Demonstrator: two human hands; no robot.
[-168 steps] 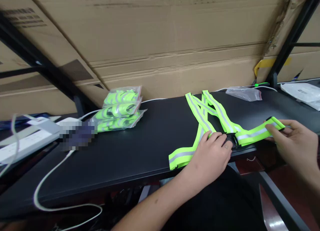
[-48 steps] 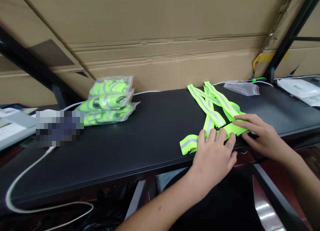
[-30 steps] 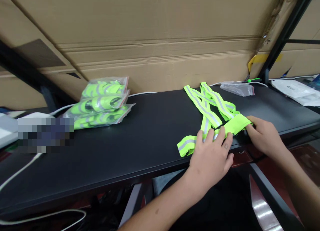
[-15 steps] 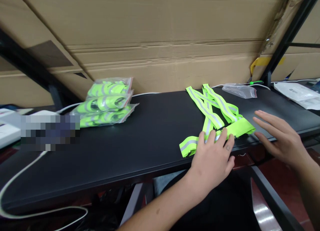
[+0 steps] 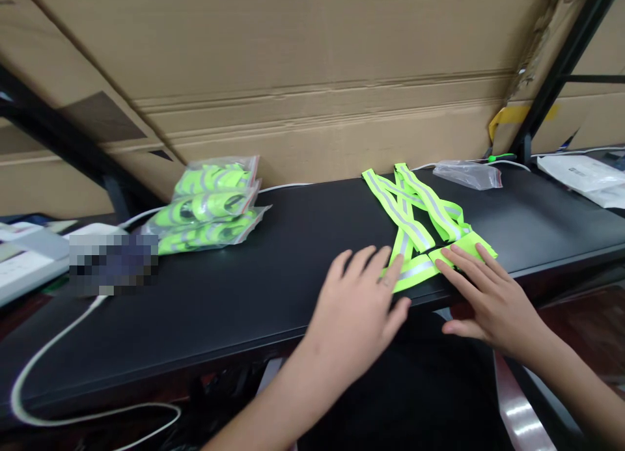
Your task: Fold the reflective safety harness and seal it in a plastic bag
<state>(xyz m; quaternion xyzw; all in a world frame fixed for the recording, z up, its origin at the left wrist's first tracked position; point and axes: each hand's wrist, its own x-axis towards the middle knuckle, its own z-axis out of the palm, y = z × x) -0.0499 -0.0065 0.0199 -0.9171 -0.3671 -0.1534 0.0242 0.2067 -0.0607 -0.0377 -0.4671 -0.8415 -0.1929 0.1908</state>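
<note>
A neon-yellow reflective vest [image 5: 415,233] made of straps with grey stripes lies on the black table [image 5: 273,275], its two shoulder straps crossed and pointing to the back. Over the left end of its waist band is my left hand [image 5: 359,295], palm down with the fingers apart; it hides that end of the band. My right hand [image 5: 488,295] lies with spread fingers on the right part of the band, fingertips on the wide yellow section. Neither hand is closed around the fabric.
Several clear bags [image 5: 215,207] with folded neon vests are stacked at the back left. An empty-looking clear bag [image 5: 467,175] lies at the back right, near a white packet [image 5: 581,174]. A white cable [image 5: 41,350] hangs over the left front edge. Cardboard [image 5: 317,54] stands behind.
My left hand has slid left to the end of the waist band. My right hand has come in from the right onto the band, which now lies straighter.
</note>
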